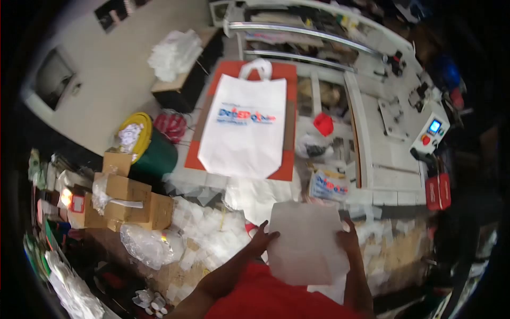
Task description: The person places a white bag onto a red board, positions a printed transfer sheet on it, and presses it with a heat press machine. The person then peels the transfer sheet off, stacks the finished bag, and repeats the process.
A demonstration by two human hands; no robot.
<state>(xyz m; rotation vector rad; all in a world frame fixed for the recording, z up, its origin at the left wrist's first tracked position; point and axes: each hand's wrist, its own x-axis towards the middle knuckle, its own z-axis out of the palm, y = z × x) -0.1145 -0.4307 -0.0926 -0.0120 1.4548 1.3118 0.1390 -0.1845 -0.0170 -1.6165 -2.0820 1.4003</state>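
Both bare forearms (pixel 226 274) reach forward from the bottom edge, elbows bent. The left hand (pixel 264 237) is out front, fingers curled in a pinch, thumb tucked inward. The right hand (pixel 348 236) sits level with it, well apart, fingers likewise clamped.

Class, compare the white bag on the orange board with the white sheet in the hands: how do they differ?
The bag bears a red and blue logo and a handle; the sheet shows neither. The bag lies flat on the orange board; the sheet is held by the left hand and right hand at its sides. Both are white.
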